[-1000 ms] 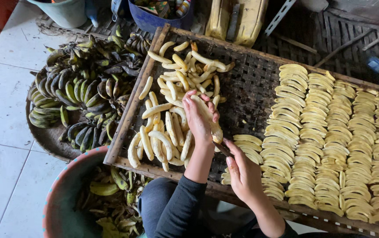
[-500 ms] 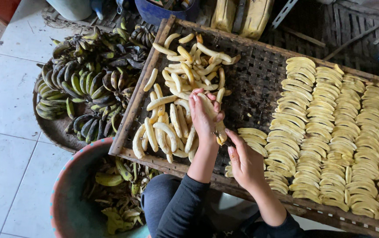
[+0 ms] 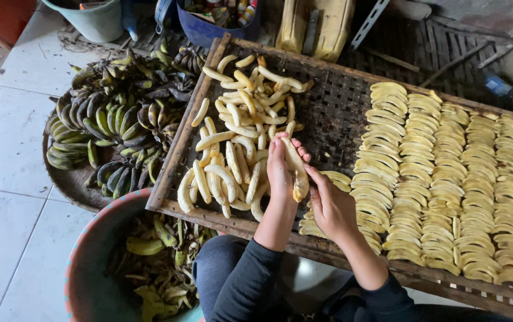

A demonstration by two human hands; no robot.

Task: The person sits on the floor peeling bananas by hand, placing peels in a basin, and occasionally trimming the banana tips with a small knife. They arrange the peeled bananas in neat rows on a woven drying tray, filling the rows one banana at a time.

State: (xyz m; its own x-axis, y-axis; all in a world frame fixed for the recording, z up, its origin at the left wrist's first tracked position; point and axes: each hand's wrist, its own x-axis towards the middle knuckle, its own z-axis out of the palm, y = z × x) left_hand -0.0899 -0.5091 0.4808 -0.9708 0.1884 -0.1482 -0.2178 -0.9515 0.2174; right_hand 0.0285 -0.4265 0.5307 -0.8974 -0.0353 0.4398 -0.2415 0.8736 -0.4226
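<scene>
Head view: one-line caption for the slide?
Both hands, left hand and right hand, hold a peeled banana over a woven tray.

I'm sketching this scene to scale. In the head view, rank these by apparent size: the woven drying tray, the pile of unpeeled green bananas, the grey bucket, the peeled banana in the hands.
1. Woven drying tray
2. Pile of unpeeled green bananas
3. Grey bucket, cropped and farther away, so unsure
4. Peeled banana
</scene>
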